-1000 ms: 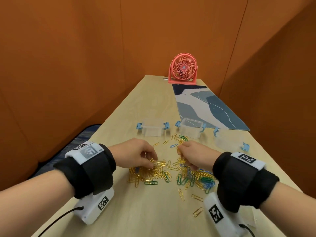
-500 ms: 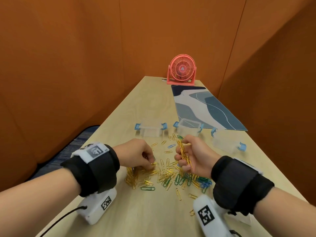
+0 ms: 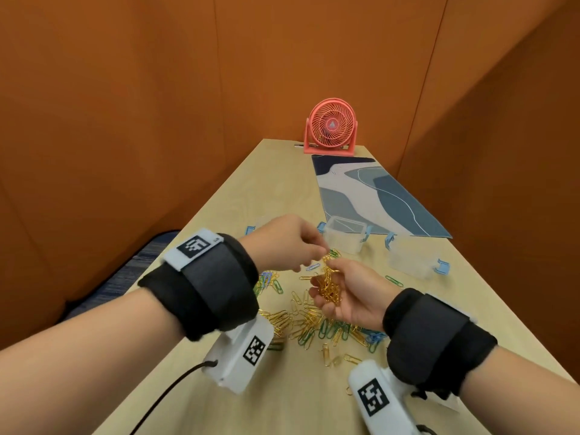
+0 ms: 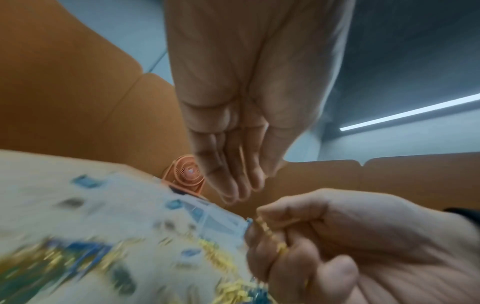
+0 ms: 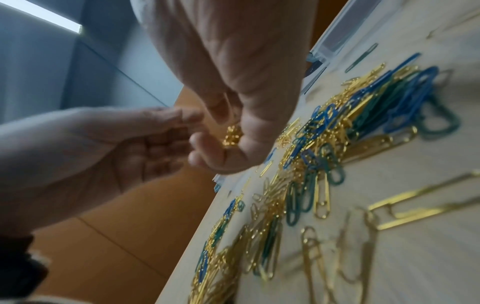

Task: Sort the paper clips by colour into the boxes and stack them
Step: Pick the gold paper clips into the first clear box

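Your right hand (image 3: 348,293) cupped a bunch of gold clips (image 3: 328,285) above the worktop's middle, left hand (image 3: 288,243) pinching its top, open box (image 3: 345,235) just beyond.

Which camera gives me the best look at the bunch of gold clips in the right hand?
Head view: the gold clips lie unobstructed and sharp in the cupped right hand. The right wrist view shows only a small gold cluster between the fingers. The left wrist view is blurred, with only a thin gold strand.
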`<state>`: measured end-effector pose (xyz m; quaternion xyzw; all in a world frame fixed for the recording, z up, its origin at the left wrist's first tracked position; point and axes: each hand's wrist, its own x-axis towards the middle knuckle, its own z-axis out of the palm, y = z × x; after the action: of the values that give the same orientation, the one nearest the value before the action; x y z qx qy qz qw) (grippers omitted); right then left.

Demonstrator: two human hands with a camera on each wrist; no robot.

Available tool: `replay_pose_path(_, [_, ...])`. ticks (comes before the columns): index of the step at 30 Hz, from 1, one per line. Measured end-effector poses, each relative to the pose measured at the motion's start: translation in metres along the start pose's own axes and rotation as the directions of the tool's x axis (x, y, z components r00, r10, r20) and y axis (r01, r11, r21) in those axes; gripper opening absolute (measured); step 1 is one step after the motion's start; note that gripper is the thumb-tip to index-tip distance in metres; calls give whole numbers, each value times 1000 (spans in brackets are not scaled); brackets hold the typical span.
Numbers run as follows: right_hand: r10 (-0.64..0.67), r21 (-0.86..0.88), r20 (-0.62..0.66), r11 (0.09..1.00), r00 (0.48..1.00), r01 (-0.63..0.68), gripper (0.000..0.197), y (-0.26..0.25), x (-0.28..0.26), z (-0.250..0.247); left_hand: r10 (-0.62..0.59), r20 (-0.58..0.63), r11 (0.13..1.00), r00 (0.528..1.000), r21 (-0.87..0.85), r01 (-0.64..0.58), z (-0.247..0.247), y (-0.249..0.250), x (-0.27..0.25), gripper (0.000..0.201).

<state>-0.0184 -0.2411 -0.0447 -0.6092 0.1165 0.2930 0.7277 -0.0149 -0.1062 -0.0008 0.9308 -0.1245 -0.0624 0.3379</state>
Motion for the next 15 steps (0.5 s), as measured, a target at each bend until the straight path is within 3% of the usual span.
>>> replay_pose_path(2, [-40, -34, -26, 999, 999, 39, 29, -1, 2, -1, -198, 6, 959, 980, -207, 195, 5, -11, -3, 30])
replay_pose_path(3, [-77, -58, -30, 996, 997, 75, 27, -2, 1, 1, -302, 94, 883, 949, -348, 315, 8, -15, -5, 36])
replay_pose_path(5, [-180, -108, -23, 978, 983, 176, 24, -8, 0, 7, -390, 347, 635, 853, -569, 522, 16, -22, -8, 49])
replay_pose_path(7, [-287, -195, -9, 940, 958, 280, 21, -14, -1, 17, -320, 543, 393, 777, -670, 630, 23, -25, -8, 55])
replay_pose_path(9, [-397, -393, 32, 839, 917, 377, 21, -16, 0, 25, -198, 562, 210, 803, -776, 595, 28, -25, -5, 49])
replay_pose_path(12, [-505, -643, 128, 613, 853, 459, 14, -19, -2, 28, -184, 388, 41, 903, -915, 402, 30, -26, 5, 29])
replay_pose_path(14, [-513, -702, 205, 516, 834, 490, 19, -23, -8, 23, -239, 368, 29, 899, -922, 385, 27, -29, 11, 25])
replay_pose_path(15, [-509, -727, 230, 476, 829, 494, 21, -26, -13, 19, -257, 389, 75, 885, -905, 420, 24, -31, 14, 25])
